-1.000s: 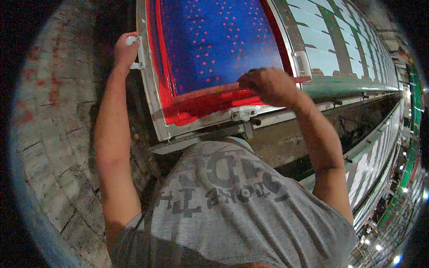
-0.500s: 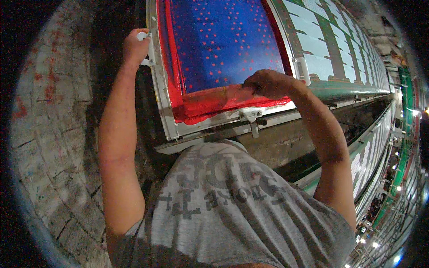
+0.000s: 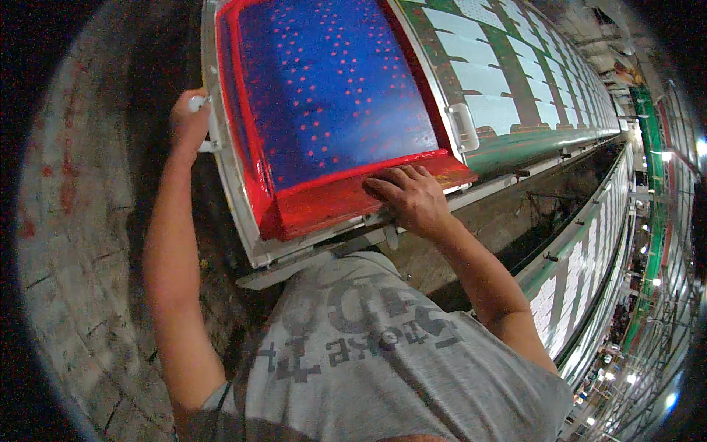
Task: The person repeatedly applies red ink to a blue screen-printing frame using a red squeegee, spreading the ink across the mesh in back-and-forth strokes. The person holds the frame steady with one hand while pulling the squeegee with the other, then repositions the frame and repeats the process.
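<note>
A screen-printing frame with a blue, red-dotted screen lies ahead of me, red ink along its borders. My left hand is closed round the white handle on the frame's left side. Across the near end of the screen lies a wide, red-smeared squeegee, its broad face turned up. My right hand grips it right of its middle, fingers bent over the top; the thumb's underside is hidden. A second white handle, untouched, sits on the frame's right side.
To the right, a long green printing table carries rows of white pieces. A rail with small stops runs along its near edge. Beyond a dark gap stands another long table. Stained paving lies on the left.
The squeegee has tipped over toward me at the near end, showing its broad red face. My right hand has shifted from a fist on it to bent fingers over it. The view has shifted.
</note>
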Motion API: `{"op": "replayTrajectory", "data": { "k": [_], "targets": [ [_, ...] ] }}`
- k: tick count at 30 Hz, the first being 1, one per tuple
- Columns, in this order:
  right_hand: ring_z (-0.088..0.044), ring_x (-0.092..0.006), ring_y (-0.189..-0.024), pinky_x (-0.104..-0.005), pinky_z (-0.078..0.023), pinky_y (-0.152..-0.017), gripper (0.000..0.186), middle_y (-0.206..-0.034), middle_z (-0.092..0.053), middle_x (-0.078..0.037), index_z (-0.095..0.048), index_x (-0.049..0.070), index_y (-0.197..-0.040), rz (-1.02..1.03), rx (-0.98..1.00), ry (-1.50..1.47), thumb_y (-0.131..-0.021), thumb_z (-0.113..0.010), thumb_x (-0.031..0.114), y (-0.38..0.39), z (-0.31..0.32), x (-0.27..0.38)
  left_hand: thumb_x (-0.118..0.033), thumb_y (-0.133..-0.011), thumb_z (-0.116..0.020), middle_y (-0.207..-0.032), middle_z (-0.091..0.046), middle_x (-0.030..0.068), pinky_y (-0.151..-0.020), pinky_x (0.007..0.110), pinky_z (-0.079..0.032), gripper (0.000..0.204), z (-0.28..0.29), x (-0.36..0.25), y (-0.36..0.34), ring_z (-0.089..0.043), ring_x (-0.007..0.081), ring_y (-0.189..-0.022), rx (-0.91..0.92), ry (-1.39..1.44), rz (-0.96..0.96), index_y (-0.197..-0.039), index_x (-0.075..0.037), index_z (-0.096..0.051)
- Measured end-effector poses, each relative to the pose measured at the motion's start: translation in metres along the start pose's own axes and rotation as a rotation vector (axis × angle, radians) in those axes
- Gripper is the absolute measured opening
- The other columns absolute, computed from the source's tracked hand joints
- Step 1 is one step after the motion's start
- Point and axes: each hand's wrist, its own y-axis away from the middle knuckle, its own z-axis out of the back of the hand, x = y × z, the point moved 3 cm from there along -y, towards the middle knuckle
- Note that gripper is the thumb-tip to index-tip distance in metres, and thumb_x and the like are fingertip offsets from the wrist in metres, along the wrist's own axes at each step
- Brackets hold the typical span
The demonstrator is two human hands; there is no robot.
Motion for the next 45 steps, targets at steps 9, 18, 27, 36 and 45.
{"op": "replayTrajectory", "data": {
  "k": [9,18,27,36,45],
  "targets": [
    [-0.073,-0.0297,-0.111,-0.0472,-0.056,-0.094,0.041,-0.121,-0.075,-0.005,-0.075,0.027,-0.134,0.175,-0.148,0.080,-0.095,-0.067,0.015,-0.123,0.010,-0.068,-0.006,-0.095,-0.076,-0.119,-0.078,0.0126,-0.099,0.042,-0.056,0.026,0.013,-0.014,0.013,-0.074,0.0278,-0.111,0.036,0.004,-0.050,-0.122,-0.008,-0.072],
    [-0.077,-0.0361,-0.098,-0.0515,-0.061,-0.083,0.032,-0.110,-0.077,-0.011,-0.076,0.023,-0.127,0.236,-0.173,0.152,-0.097,-0.067,0.020,-0.332,0.016,-0.156,0.001,-0.092,-0.074,-0.130,-0.077,0.0139,-0.108,0.039,-0.052,0.028,0.024,-0.056,0.034,-0.071,0.0254,-0.124,0.011,-0.087,0.081,-0.120,-0.005,-0.070],
    [-0.078,-0.0380,-0.105,-0.0535,-0.063,-0.089,0.033,-0.109,-0.080,-0.016,-0.075,0.025,-0.131,0.156,-0.089,0.251,-0.099,-0.065,0.023,-0.498,0.017,-0.215,0.003,-0.090,-0.075,-0.132,-0.077,0.0123,-0.108,0.038,-0.053,0.029,0.021,-0.052,0.035,-0.071,0.0228,-0.122,-0.009,0.031,0.225,-0.118,-0.005,-0.070],
    [-0.076,-0.0403,-0.111,-0.0561,-0.060,-0.098,0.038,-0.115,-0.080,-0.017,-0.076,0.025,-0.134,0.147,-0.144,0.209,-0.097,-0.067,0.027,-0.541,0.037,-0.240,0.005,-0.089,-0.072,-0.141,-0.073,0.0136,-0.115,0.039,-0.049,0.032,0.020,-0.049,0.036,-0.068,0.0241,-0.129,-0.005,0.057,0.182,-0.120,-0.004,-0.069],
    [-0.075,-0.0449,-0.104,-0.0571,-0.059,-0.091,0.031,-0.108,-0.079,-0.022,-0.080,0.010,-0.112,0.403,-0.171,0.063,-0.086,-0.066,0.019,-0.523,0.037,-0.239,0.008,-0.091,-0.069,-0.143,-0.072,0.0141,-0.116,0.039,-0.048,0.031,0.021,-0.053,0.034,-0.066,0.0231,-0.131,0.035,0.073,0.231,-0.120,-0.003,-0.068]
  ]
}}
